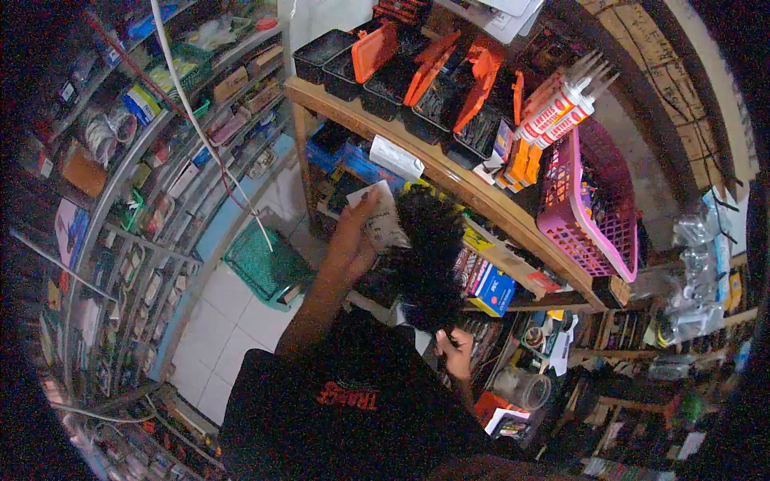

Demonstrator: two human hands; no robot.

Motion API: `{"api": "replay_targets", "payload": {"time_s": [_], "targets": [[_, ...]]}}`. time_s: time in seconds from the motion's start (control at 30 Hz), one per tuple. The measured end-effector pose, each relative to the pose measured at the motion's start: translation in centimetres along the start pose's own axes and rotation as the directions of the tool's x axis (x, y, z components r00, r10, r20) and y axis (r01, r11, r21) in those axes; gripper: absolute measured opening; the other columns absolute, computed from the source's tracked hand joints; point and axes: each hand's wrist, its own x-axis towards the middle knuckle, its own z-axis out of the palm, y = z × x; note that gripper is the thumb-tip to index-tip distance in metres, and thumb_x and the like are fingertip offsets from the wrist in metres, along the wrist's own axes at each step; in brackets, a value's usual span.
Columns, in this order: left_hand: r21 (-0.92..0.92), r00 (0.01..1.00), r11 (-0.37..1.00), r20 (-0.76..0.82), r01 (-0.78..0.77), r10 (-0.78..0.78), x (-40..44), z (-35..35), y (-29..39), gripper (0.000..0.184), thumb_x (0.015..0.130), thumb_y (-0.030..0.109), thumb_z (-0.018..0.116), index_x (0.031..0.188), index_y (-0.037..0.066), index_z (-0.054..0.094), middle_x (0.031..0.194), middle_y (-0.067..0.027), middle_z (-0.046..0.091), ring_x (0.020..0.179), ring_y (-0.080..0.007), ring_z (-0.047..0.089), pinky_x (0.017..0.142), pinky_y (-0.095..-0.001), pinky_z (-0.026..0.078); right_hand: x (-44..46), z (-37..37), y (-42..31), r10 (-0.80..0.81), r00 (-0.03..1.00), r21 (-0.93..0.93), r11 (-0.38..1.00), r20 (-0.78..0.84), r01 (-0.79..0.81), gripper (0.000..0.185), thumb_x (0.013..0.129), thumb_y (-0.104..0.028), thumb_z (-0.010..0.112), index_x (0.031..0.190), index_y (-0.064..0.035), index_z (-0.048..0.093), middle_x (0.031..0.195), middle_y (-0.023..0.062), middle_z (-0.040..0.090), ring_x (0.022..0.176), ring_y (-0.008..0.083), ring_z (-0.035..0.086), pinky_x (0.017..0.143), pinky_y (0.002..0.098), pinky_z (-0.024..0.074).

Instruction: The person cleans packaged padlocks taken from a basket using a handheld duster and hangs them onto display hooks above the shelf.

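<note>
My left hand (358, 240), at the end of a raised bare forearm, grips a small whitish plastic packet (387, 226) with dark print. The packet's contents are too blurred to name. My right hand (457, 353) is lower and to the right, with its fingers curled; a small dark patch shows at the fingertips, but I cannot make out what it is. Between the two hands is a dark curly mass (429, 256) that looks like a head of hair, partly behind the packet. Below it spreads a black shirt (345, 433) with red lettering.
A wooden shelf (449, 172) carries black bins with orange lids (374, 52), silicone tubes (553, 116) and a pink basket (589, 216). A green basket (265, 260) stands on the tiled floor. Packed shelves (152, 168) line the left; a white cable (188, 112) hangs before them.
</note>
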Motion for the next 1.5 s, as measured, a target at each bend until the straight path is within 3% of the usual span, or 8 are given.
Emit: {"api": "replay_targets", "payload": {"time_s": [0.33,0.43,0.73,0.77,0.87,0.97,1.23,1.5], "targets": [[-0.239,0.995,0.970,0.093,0.045,-0.023,-1.5,3.3,1.7,0.039,0.099,0.041,0.041,0.115,0.009,0.057,0.100,-0.0108,0.066,0.092,-0.0255,0.065,0.083,-0.0374,0.054,0.0,-0.7,-1.8,-0.039,0.997,-0.104,0.994,0.066,0.046,0.032,0.090,-0.015,0.062,0.061,-0.0046,0.054,0.055,-0.0002,0.051,0.050,0.0092,0.047,0.050,0.0264,0.0345],[-0.194,0.997,0.980,0.075,0.045,-0.031,-1.4,3.2,1.9,0.048,0.099,0.046,0.035,0.117,0.007,0.056,0.102,-0.0140,0.066,0.092,-0.0279,0.066,0.085,-0.0414,0.053,0.0,-0.5,-2.4,-0.200,0.963,-0.210,0.949,0.180,0.236,0.032,0.091,-0.015,0.062,0.062,-0.0041,0.054,0.056,-0.0008,0.051,0.051,0.0081,0.045,0.050,0.0265,0.0330],[-0.268,0.964,0.963,0.263,0.036,0.037,-0.5,3.5,1.1,0.064,0.093,0.056,0.033,0.118,0.001,0.054,0.100,-0.0228,0.064,0.093,-0.0389,0.064,0.087,-0.0510,0.051,-0.7,0.6,-6.0,-0.073,0.930,-0.166,0.976,0.360,0.141,0.028,0.092,-0.019,0.063,0.070,-0.0018,0.058,0.058,-0.0035,0.047,0.056,0.0056,0.041,0.053,0.0245,0.0314],[-0.365,0.918,0.925,0.394,0.107,0.049,-0.3,3.9,1.0,0.065,0.092,0.057,0.032,0.118,0.001,0.054,0.101,-0.0233,0.064,0.094,-0.0393,0.064,0.087,-0.0508,0.051,-0.7,0.3,-5.8,0.012,0.935,-0.164,0.985,0.354,0.050,0.028,0.092,-0.019,0.062,0.071,-0.0007,0.059,0.059,-0.0039,0.050,0.057,0.0050,0.043,0.053,0.0246,0.0325],[-0.219,0.967,0.974,0.255,0.061,-0.003,-0.6,3.2,1.3,0.070,0.091,0.062,0.031,0.121,0.003,0.052,0.109,-0.0257,0.062,0.101,-0.0438,0.061,0.092,-0.0535,0.048,0.2,-1.1,0.2,-0.070,0.972,-0.145,0.984,0.224,0.104,0.029,0.092,-0.020,0.063,0.072,0.0005,0.060,0.060,-0.0051,0.049,0.058,0.0040,0.043,0.053,0.0248,0.0333],[-0.172,0.974,0.982,0.224,0.082,-0.042,-0.1,3.2,0.9,0.072,0.090,0.065,0.032,0.124,0.005,0.049,0.113,-0.0274,0.059,0.103,-0.0466,0.059,0.092,-0.0560,0.047,0.1,-1.0,-0.5,-0.064,0.942,-0.207,0.969,0.330,0.138,0.028,0.091,-0.016,0.063,0.069,0.0000,0.057,0.058,-0.0065,0.044,0.056,0.0035,0.039,0.051,0.0255,0.0301],[-0.342,0.875,0.916,0.483,0.210,-0.021,0.8,1.6,0.5,0.075,0.089,0.068,0.030,0.127,0.005,0.045,0.116,-0.0290,0.057,0.109,-0.0491,0.055,0.093,-0.0586,0.045,-0.6,0.6,-3.0,-0.030,0.974,-0.180,0.981,0.224,0.072,0.029,0.089,-0.014,0.064,0.067,-0.0007,0.053,0.058,-0.0055,0.043,0.056,0.0043,0.038,0.050,0.0256,0.0302],[-0.264,0.926,0.954,0.376,0.141,-0.032,0.3,1.6,1.2,0.073,0.091,0.065,0.029,0.127,0.004,0.046,0.115,-0.0300,0.058,0.106,-0.0473,0.057,0.093,-0.0548,0.047,0.2,0.6,-4.0,-0.109,0.944,-0.210,0.961,0.311,0.180,0.026,0.089,-0.013,0.064,0.070,0.0017,0.055,0.058,-0.0053,0.044,0.056,0.0044,0.038,0.051,0.0255,0.0300]]}}
